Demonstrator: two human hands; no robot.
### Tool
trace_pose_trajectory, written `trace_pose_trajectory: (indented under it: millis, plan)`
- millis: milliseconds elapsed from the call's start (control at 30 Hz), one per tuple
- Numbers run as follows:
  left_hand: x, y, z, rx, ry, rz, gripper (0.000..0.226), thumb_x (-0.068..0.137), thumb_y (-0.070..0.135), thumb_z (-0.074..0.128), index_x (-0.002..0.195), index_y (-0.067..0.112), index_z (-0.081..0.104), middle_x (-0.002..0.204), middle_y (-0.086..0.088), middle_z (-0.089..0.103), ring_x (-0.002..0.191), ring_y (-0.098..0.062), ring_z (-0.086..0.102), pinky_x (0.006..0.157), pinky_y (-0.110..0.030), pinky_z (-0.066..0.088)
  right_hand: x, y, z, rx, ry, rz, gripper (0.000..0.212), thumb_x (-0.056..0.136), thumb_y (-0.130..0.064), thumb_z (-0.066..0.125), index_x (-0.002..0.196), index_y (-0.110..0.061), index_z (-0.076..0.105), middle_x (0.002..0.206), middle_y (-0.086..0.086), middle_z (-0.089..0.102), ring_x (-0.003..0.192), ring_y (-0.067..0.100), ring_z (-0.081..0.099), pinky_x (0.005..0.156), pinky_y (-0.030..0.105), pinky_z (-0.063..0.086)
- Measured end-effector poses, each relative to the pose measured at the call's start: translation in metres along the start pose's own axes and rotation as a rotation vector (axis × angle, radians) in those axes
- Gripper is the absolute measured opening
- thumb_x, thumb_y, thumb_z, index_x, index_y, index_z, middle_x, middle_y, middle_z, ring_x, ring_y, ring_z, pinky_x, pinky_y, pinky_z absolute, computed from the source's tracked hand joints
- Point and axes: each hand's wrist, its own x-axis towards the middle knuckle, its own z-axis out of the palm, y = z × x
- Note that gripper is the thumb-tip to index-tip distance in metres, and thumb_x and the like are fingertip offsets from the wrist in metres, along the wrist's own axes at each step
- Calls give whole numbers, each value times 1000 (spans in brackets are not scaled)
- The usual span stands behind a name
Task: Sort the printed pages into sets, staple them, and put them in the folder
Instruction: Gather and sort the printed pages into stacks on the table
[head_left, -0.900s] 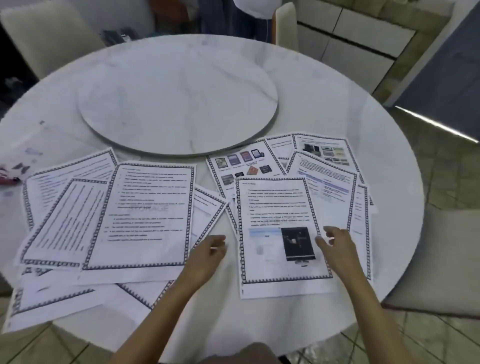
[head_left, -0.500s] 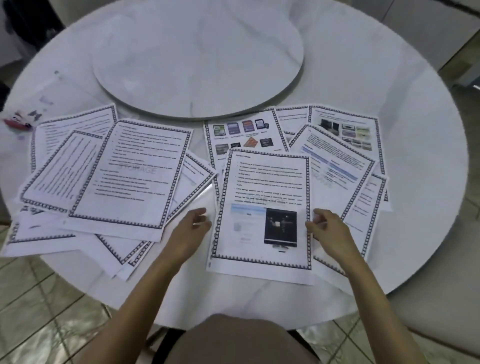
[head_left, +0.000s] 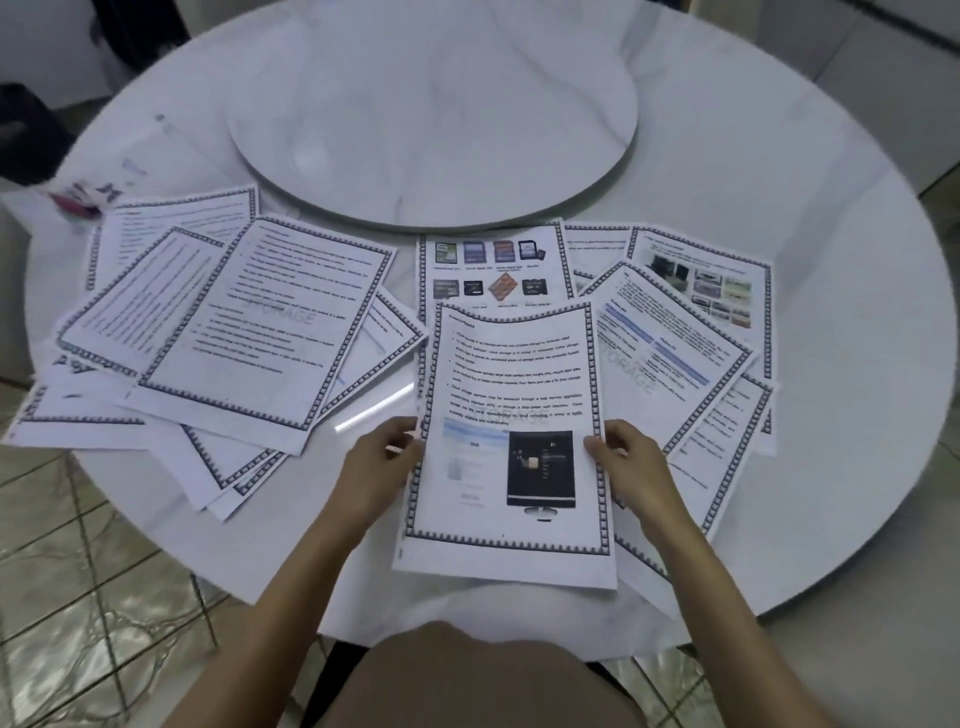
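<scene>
Several printed pages with dark patterned borders lie spread over the near half of a round white marble table (head_left: 831, 415). A page with text and a dark monitor picture (head_left: 511, 415) is lifted off the table, its top edge curling. My left hand (head_left: 382, 460) pinches its left edge and my right hand (head_left: 626, 460) pinches its right edge. To the left lies an overlapping heap of text pages (head_left: 244, 332). Behind and to the right lie a page of memory-card pictures (head_left: 491, 265), a page with a blue table (head_left: 660, 353) and a page of photos (head_left: 711, 280).
A round marble turntable (head_left: 431, 109) fills the table's middle. A small pink and dark object (head_left: 85, 200) sits at the far left edge, blurred. Tiled floor shows on the left, and a pale chair seat on the right.
Both hands have closed on the side edges of the monitor-picture page and raised it toward me. The camera has tilted down and closer to the table.
</scene>
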Motion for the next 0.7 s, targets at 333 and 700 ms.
trace_pose_trajectory:
  millis: [333,700]
  plan:
    - [6,2,1,-174,48,-1,25,94,19,46,117,26,54,112,3,60,95,-14,57,76,-24,48,0,-1,-35,150,224,-70,14,96,-16,45,95,-20,59,88,-6,65,80,13,64,68,26,51]
    - [25,5,-2,-203,92,-98,43,93,21,50,135,15,40,119,-2,55,104,-23,54,82,-32,45,-5,34,-113,366,534,107,14,95,-13,45,86,-9,56,79,2,59,67,12,58,49,8,50]
